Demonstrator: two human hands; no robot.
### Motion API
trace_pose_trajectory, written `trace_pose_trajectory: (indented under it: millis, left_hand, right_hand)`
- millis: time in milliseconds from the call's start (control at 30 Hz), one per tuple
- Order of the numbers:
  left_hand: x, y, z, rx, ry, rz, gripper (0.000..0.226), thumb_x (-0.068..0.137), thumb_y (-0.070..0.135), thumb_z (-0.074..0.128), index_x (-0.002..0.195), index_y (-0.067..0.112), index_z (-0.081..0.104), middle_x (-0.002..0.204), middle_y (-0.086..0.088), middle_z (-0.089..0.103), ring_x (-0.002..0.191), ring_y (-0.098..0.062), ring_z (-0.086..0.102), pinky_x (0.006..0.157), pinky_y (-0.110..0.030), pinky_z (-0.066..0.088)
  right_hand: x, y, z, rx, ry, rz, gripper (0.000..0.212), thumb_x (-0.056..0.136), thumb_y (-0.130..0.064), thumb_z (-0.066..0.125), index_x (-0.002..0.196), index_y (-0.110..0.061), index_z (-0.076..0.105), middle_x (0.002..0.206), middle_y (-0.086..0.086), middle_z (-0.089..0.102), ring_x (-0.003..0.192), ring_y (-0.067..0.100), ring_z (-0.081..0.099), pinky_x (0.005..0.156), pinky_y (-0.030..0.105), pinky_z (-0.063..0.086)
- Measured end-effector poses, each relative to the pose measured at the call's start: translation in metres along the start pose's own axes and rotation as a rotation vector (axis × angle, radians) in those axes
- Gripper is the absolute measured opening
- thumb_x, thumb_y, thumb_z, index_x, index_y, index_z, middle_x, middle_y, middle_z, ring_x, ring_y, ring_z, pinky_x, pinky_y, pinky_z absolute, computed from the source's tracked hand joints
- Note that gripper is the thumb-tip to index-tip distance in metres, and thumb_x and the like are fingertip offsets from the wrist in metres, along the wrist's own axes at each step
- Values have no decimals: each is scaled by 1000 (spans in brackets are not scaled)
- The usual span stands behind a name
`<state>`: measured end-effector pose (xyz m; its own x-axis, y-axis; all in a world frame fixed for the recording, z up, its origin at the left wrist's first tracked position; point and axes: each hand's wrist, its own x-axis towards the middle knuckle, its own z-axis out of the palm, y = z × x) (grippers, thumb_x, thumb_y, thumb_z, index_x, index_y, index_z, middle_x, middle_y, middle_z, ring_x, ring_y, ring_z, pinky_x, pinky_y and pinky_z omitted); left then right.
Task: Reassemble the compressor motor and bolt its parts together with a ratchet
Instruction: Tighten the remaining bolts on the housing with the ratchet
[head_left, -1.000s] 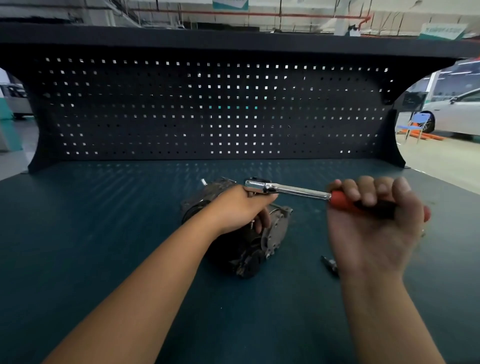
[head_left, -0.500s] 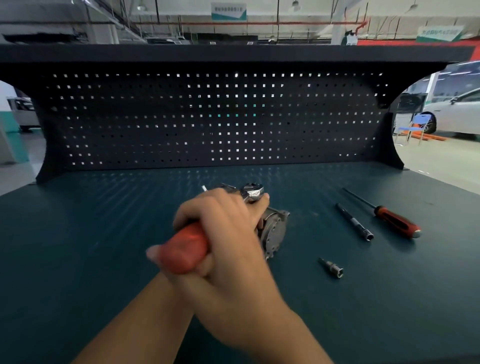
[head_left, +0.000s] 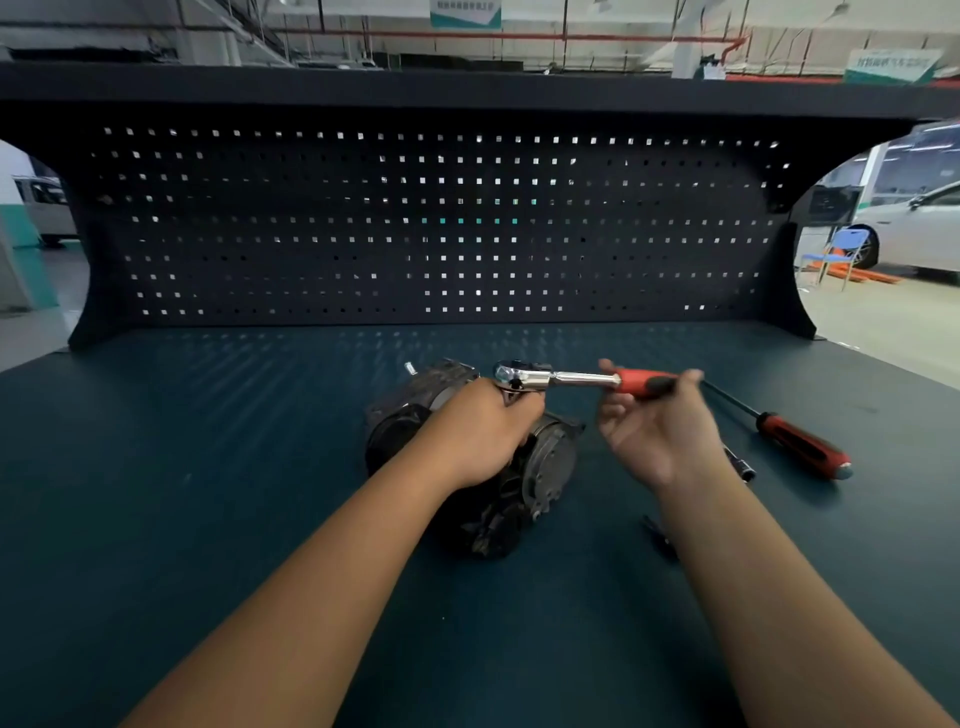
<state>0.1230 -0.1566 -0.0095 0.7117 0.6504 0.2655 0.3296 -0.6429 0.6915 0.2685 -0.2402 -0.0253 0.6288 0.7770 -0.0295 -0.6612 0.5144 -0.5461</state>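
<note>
1. right hand (head_left: 655, 428) is turned palm toward the camera, its fingers curled loosely round the red grip of the ratchet (head_left: 571, 378), thumb at the end of the grip nearest the chrome shaft.
2. left hand (head_left: 480, 434) lies over the top of the compressor motor (head_left: 551, 460) and grips it, fingers curled down over the far side; its knuckles sit right under the ratchet's chrome head, and whether the fingertips touch the head is hidden.
3. the ratchet lies about level, head to the left above the motor's top, handle pointing right into the right hand.
4. the compressor motor sits on its side near the middle of the dark teal table (head_left: 208, 493), its round end plate facing right and toward the camera.
5. a thin extension bar (head_left: 744, 466) lies just right of the right wrist, partly hidden by it.
6. a screwdriver (head_left: 802, 448) with a red and black handle lies farther right, its shaft pointing back and left.
7. a small dark metal piece (head_left: 655, 534) lies on the table against the right forearm; too hidden to name.
8. a black pegboard (head_left: 415, 223) stands along the table's back edge, with a white car (head_left: 919, 234) and a blue chair (head_left: 842, 248) beyond it at right.
</note>
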Motion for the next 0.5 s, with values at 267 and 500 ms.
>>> trace_pose_trajectory:
  millis: [267, 500]
  left_hand:
    - [1, -1, 2, 21, 58, -12, 50, 93, 42, 41, 68, 3, 60, 67, -12, 64, 68, -26, 60, 68, -36, 48]
    - [1, 0, 5, 15, 171, -40, 36, 85, 35, 53, 55, 16, 58, 53, 0, 60, 61, -22, 60, 57, -28, 46]
  right_hand:
    - [-37, 13, 6, -10, -157, -290, 7, 95, -11, 48, 89, -9, 51, 88, 11, 73, 61, 11, 66, 60, 22, 55]
    - [-98, 48, 25, -509, -306, -1015, 32, 76, -11, 75, 91, -21, 49, 89, 8, 72, 76, 27, 70, 73, 29, 55]
